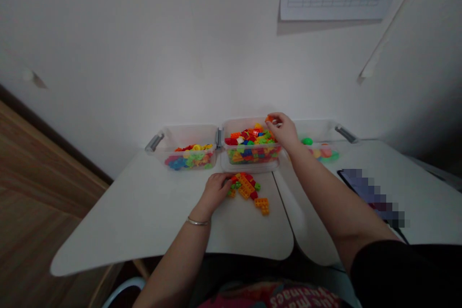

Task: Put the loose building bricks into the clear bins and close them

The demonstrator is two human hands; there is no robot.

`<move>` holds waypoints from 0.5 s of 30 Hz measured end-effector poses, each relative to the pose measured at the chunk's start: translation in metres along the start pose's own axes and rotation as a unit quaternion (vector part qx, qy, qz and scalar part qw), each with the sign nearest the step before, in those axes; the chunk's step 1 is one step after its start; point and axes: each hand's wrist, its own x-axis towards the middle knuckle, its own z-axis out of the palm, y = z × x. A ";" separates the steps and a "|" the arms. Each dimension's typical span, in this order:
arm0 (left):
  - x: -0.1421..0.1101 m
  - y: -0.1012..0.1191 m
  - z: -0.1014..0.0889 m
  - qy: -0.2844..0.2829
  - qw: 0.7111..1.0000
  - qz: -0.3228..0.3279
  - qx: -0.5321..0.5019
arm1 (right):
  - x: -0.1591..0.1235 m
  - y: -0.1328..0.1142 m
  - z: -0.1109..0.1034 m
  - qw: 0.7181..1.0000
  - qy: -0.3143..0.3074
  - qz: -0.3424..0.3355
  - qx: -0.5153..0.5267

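Note:
My left hand rests on the white table, fingers curled on the left end of a small build of orange, red and green bricks. A separate orange brick lies just right of the build. My right hand reaches over the middle clear bin, which is full of mixed colourful bricks, and pinches a small orange brick between its fingertips above the bin's far edge.
A clear bin with colourful pieces stands left of the middle one, and a third bin with a few green and pink pieces stands at the right. A dark flat object lies on the right table. The wall is close behind.

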 end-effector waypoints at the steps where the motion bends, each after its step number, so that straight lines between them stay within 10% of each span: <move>1: 0.000 0.000 0.000 -0.001 1.000 -0.001 0.000 | 0.004 0.000 0.003 1.000 -0.013 0.013 -0.013; 15: 0.001 0.002 0.000 0.013 1.000 0.007 0.003 | 0.002 -0.009 0.008 0.951 -0.154 0.035 -0.265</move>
